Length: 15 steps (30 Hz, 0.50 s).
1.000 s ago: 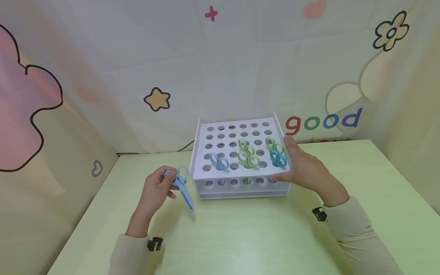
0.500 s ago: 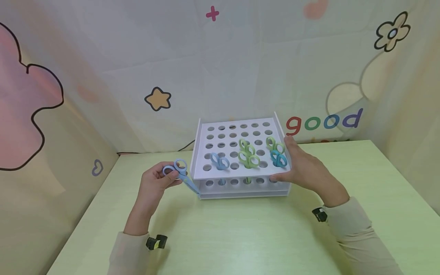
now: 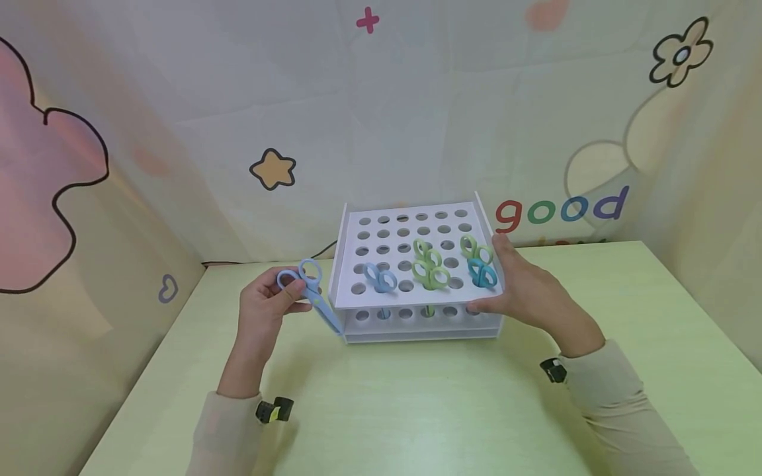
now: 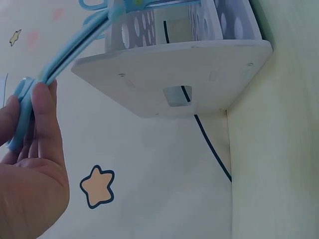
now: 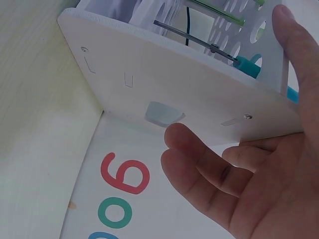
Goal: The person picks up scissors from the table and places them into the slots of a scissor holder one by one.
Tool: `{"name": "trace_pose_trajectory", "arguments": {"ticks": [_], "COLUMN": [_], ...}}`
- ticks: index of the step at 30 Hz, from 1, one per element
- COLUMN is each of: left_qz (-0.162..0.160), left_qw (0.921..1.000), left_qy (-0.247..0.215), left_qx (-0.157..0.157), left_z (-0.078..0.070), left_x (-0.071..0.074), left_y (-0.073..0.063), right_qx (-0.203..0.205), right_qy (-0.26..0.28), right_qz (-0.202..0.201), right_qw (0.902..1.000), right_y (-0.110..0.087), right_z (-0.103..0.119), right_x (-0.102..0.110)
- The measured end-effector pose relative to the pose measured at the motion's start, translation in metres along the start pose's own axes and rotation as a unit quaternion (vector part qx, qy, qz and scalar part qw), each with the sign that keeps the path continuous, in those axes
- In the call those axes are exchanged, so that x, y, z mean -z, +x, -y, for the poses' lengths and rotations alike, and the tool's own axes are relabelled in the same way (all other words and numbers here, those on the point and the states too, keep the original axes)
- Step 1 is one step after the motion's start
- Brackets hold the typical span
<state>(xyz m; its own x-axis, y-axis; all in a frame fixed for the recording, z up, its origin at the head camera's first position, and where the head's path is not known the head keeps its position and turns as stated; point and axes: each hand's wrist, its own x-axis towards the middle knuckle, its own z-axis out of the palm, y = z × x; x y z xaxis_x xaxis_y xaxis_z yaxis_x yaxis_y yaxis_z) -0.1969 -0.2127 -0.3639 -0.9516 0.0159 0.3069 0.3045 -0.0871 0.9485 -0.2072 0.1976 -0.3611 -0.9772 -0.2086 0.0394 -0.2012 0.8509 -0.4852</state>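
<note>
In the head view my left hand (image 3: pixel 260 299) pinches a pair of light blue scissors (image 3: pixel 322 307) by the handles. Their blades slant down to the right, tip overlapping the front left corner of a white holed rack (image 3: pixel 372 304). My right hand (image 3: pixel 528 285) grips the rack's right side, thumb at the front edge; its lower fingers are loosely bent beside the side panel in the right wrist view. Standing in the rack's holes are light blue scissors (image 3: pixel 381 278), two green pairs (image 3: pixel 431 275) in the middle, another green pair (image 3: pixel 476 251) and a teal pair (image 3: pixel 482 273) at the right.
The rack stands on a pale green table (image 3: pixel 405 403), close to a printed cloth backdrop (image 3: pixel 393 132). Beneath its top plate lies a second holed tier (image 3: pixel 428 316). A thin black cable (image 4: pixel 212 141) runs behind it.
My left hand has moved up and slightly left with the blue scissors, whose handles now sit higher and blades tilt more to the right. My right hand and the rack have stayed put.
</note>
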Motion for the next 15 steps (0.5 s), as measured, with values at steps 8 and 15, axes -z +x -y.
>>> {"name": "trace_pose_trajectory", "arguments": {"ticks": [8, 15], "left_qz": [-0.002, -0.014], "left_qw": [0.9993, 0.9995], "left_qy": [-0.024, -0.003], "left_qx": [-0.027, -0.027], "left_z": [-0.005, -0.01], "left_x": [-0.007, -0.016], "left_y": [0.004, 0.008], "right_qx": [-0.002, -0.005], "right_qy": [0.004, 0.004], "right_qz": [0.0, -0.001], "right_qw": [1.0, 1.0], "right_y": [0.0, 0.0], "right_z": [0.0, 0.001], "right_x": [0.0, 0.0]}}
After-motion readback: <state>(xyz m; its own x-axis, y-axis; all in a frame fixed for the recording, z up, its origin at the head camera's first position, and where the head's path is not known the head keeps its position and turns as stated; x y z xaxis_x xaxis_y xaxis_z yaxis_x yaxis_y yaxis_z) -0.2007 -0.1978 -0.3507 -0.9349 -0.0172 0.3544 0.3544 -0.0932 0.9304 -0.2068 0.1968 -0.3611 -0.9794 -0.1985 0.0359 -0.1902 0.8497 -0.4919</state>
